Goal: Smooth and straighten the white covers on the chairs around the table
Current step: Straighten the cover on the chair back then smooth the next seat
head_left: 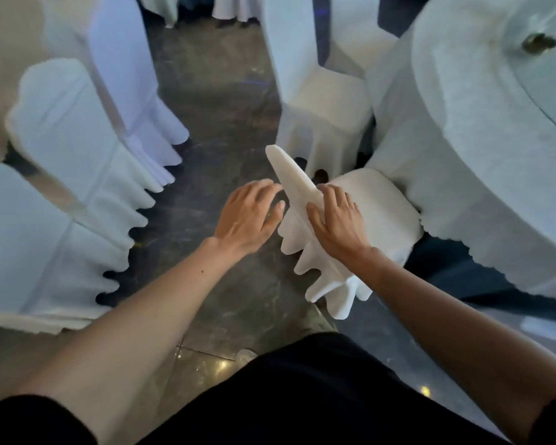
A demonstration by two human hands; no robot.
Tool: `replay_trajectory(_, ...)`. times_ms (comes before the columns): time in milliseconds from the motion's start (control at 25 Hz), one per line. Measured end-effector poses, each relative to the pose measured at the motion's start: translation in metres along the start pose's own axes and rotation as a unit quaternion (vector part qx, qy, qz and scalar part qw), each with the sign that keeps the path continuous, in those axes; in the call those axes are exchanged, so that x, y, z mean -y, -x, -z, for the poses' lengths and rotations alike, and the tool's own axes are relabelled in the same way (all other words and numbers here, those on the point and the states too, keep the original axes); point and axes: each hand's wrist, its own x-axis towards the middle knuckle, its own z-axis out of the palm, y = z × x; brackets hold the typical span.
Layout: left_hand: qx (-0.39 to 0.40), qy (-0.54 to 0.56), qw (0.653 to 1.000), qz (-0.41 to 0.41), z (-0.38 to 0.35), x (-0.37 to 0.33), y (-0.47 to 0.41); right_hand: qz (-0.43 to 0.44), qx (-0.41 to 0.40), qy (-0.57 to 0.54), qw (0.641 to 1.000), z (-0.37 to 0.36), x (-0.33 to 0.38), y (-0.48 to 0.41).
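A chair in a white cover (376, 207) stands just in front of me, its seat tucked toward the round table (482, 130). I look down on the narrow top of its backrest (294, 175). My right hand (337, 220) lies over the backrest top, fingers on the seat side and thumb on the near side, pressing the cloth. Just left of the backrest hovers my left hand (249, 215), fingers spread, with its fingertips close to the cloth and nothing in it. The cover's skirt (321, 277) falls in wavy folds below my right wrist.
Another covered chair (315, 91) stands beyond at the same table. Three covered chairs (74, 146) of a neighbouring table line the left side. A dark floor aisle (219, 130) runs between the rows. A small brass fitting (538, 43) sits on the table's glass top.
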Motion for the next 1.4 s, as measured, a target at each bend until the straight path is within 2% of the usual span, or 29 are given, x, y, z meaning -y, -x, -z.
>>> replay_trajectory(360,0.085,0.007,0.976,-0.198,-0.047,0.059,-0.102,-0.192,-0.067,0.035,0.978,-0.051,0.004,-0.023)
replay_trajectory(560,0.141,0.046,0.939,-0.31,-0.067,0.07,-0.158,-0.269,-0.117,0.094,0.951,-0.058,0.016,-0.024)
replay_trajectory(640,0.159,0.069,0.925,-0.339,-0.07,0.071,-0.172,-0.316,-0.137,0.082,0.935,-0.056,0.024,-0.03)
replay_trajectory(1000,0.111,0.121,0.854,-0.494,-0.089,0.093,-0.212,-0.433,-0.249,0.148,0.853,-0.077,0.043,-0.067)
replay_trajectory(1240,0.113,0.156,0.826,-0.53,-0.099,0.106,-0.227,-0.452,-0.283,0.192,0.824,-0.087,0.04,-0.074)
replay_trajectory(1400,0.069,0.179,0.805,-0.561,-0.109,0.101,-0.234,-0.442,-0.348,0.194,0.804,-0.092,0.028,-0.073)
